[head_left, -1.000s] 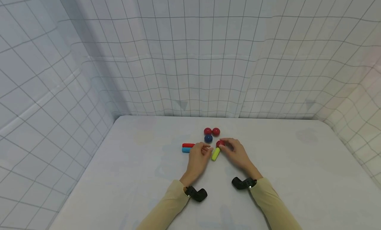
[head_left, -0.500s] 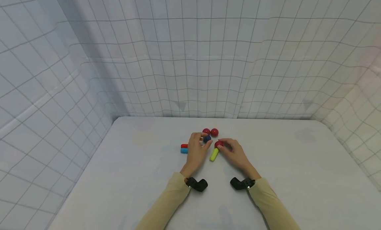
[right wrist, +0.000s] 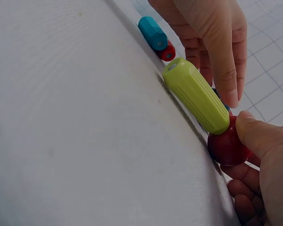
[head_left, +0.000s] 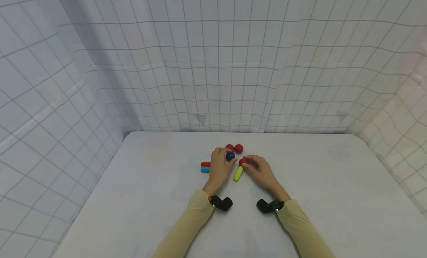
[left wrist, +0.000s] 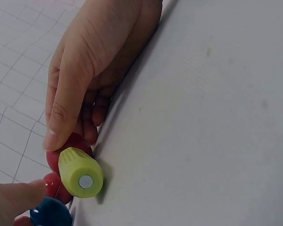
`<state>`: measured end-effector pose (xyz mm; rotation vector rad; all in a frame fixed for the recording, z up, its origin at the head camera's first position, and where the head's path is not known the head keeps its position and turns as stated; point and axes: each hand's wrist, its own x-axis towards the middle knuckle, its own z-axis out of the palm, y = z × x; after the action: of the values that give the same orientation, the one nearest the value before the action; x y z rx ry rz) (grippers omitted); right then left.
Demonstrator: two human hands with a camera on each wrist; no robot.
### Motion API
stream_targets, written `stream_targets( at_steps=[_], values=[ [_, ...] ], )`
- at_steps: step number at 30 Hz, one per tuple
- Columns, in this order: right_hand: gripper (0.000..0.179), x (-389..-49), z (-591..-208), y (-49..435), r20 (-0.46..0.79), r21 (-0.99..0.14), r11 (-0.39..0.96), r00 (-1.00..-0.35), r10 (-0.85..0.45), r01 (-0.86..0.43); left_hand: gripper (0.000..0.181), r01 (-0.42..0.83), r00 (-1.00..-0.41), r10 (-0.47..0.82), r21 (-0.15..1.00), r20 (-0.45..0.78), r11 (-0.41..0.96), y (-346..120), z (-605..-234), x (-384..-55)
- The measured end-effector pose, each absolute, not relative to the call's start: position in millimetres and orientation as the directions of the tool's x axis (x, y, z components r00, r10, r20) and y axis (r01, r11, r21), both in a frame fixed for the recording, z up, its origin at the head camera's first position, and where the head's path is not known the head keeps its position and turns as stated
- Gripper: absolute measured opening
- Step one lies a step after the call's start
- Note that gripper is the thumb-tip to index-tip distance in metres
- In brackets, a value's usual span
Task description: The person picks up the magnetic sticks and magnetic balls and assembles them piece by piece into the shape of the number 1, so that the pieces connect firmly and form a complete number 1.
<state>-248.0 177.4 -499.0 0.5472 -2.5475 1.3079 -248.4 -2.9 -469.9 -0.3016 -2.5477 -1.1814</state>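
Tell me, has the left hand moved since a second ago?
Yes: the left hand moved forward, nearer the table's far edge, its fingers now around the blue ball.

Booth-like setting: grid-lined draped walls around white table.

Long sleeves of plain pale yellow-beige cloth cover both forearms, the left sleeve and the right sleeve lightly creased and ending at the wrists. Beside each cuff sits a matte black device, the left device and the right device alike: elbow-bent, blunt-ended, with a small bright spot near the cuff. The left hand and right hand are bare
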Motion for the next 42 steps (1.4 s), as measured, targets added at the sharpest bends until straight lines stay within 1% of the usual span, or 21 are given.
stream_targets(
  at_steps=[4,9,14,24,36,42],
  values=[
    [0.032,-248.8,-499.7,176.6,0.374,-0.724,0.535,-0.9,-0.224,-0.435,0.029,0.324,-0.924,0.064,0.681,0.378,0.657,-4.0,-472.7,-249.8],
    [0.033,-248.3,-499.9,176.7,0.342,-0.738,0.54,-0.914,-0.219,-0.406,0.029,0.32,-0.924,0.065,0.67,0.377,0.67,-4.7,-473.9,-249.7],
    [0.033,-247.9,-499.5,176.9,0.324,-0.749,0.536,-0.921,-0.217,-0.39,0.028,0.301,-0.933,0.059,0.679,0.356,0.669,-4.9,-474.4,-248.3],
    [0.031,-247.2,-499.8,177.6,0.335,-0.745,0.535,-0.917,-0.217,-0.398,0.028,0.292,-0.943,0.082,0.689,0.321,0.664,-3.8,-476.8,-247.5],
    [0.033,-249.2,-498.4,177.1,0.337,-0.75,0.527,-0.916,-0.216,-0.4,0.022,0.342,-0.933,0.133,0.702,0.335,0.624,-5.0,-476.9,-245.2],
    [0.033,-249.7,-499.0,177.2,0.331,-0.748,0.531,-0.917,-0.221,-0.398,0.027,0.337,-0.936,0.141,0.702,0.323,0.627,-4.6,-476.3,-243.7]
  ],
)
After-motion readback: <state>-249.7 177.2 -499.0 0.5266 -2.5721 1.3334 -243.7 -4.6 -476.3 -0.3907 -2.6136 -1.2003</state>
